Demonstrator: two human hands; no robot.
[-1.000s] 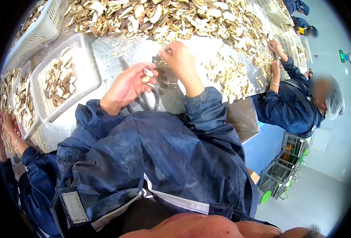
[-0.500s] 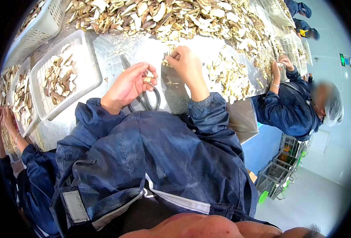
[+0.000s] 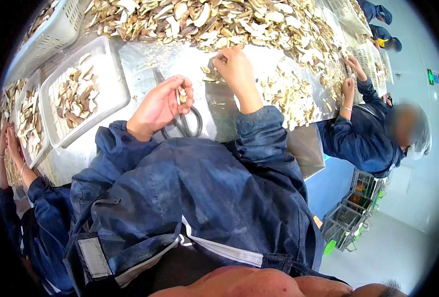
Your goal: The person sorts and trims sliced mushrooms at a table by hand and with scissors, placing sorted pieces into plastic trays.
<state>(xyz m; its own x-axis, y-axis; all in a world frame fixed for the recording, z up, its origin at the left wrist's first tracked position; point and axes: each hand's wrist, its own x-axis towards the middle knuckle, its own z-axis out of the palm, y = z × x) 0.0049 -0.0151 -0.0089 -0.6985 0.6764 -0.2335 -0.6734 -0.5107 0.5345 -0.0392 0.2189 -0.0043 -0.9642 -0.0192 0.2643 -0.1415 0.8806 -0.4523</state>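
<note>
My left hand [image 3: 164,103] is curled around pale sliced pieces [image 3: 182,96], which show between its fingers. Just below it on the metal table [image 3: 142,59] lie scissors [image 3: 195,121] with dark handles. To the right, my right hand [image 3: 235,69] has its fingers bent down at the near edge of the large pile of slices [image 3: 204,24]; whether a piece is between its fingertips is hidden. A few loose slices [image 3: 207,74] lie just left of its fingertips. A smaller heap of pale slices [image 3: 291,96] spreads right of my right hand.
A clear tray [image 3: 123,91] of slices stands at left, with another tray [image 3: 43,141] and a white basket [image 3: 56,42] beyond. Co-workers' hands are at far left [image 3: 14,148] and at right [image 3: 349,86]. More baskets [image 3: 365,62] stand at upper right.
My right hand dipped slightly toward me, then moved back up to the edge of the pile. My left hand has closed a little around its pieces.
</note>
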